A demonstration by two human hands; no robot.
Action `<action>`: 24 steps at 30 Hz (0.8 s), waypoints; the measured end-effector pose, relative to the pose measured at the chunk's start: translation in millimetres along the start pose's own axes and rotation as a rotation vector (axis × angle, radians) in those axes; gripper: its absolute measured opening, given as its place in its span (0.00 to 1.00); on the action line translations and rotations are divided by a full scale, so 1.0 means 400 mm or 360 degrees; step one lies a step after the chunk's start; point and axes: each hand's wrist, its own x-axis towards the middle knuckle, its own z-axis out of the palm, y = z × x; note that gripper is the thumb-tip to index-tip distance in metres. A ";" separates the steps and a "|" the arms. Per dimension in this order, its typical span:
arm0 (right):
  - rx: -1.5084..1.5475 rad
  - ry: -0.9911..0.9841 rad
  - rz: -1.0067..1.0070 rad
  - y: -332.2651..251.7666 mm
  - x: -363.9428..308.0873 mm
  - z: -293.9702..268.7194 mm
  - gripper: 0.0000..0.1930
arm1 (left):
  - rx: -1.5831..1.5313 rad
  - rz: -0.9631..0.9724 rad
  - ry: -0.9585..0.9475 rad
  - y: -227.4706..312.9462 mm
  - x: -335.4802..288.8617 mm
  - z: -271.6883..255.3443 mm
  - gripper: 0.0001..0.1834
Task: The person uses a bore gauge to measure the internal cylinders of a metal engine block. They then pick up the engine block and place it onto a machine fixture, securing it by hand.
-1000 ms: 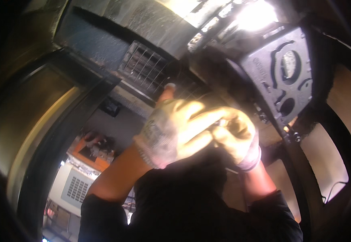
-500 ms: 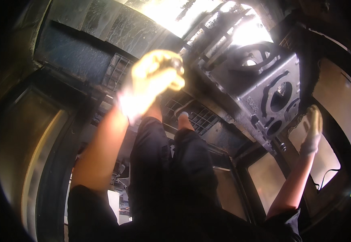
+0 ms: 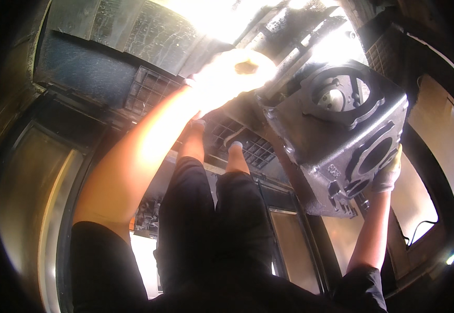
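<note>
A dark grey cast metal housing (image 3: pixel 315 141) with large round openings fills the upper right, tilted toward me. My left hand (image 3: pixel 227 78), in a light glove, is raised to the left of it. Strong glare washes this hand out; its fingers are curled round, and a dark gap shows inside the curl. What it holds, if anything, cannot be made out. My right hand (image 3: pixel 387 176), gloved too, lies along the right edge of the housing with its fingers stretched upward. Part of that hand is hidden at the housing's edge.
Very bright light falls at the top beside slatted metal bars. A wire grating (image 3: pixel 148 91) and a dark blue panel (image 3: pixel 83 68) lie at the upper left. Framed panels (image 3: pixel 26 203) stand at both sides. A thin black cable (image 3: pixel 419 229) hangs at the right.
My left hand has moved right and up into the glare, nearer the housing. My right hand has come from beside the housing to its right edge. The housing appears larger and its top opening shows more.
</note>
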 end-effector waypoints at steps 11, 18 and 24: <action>-0.0056 -0.0090 -0.0033 0.009 -0.011 -0.005 0.32 | 0.0608 0.0413 -0.0283 -0.031 0.105 0.063 0.17; -0.0114 -0.0148 -0.0070 -0.014 -0.053 0.017 0.27 | 0.0787 0.0799 -0.0348 -0.073 0.142 0.057 0.18; -0.0282 -0.0161 -0.0185 -0.008 -0.056 0.011 0.20 | 0.1047 0.0740 -0.0415 -0.051 0.129 0.055 0.18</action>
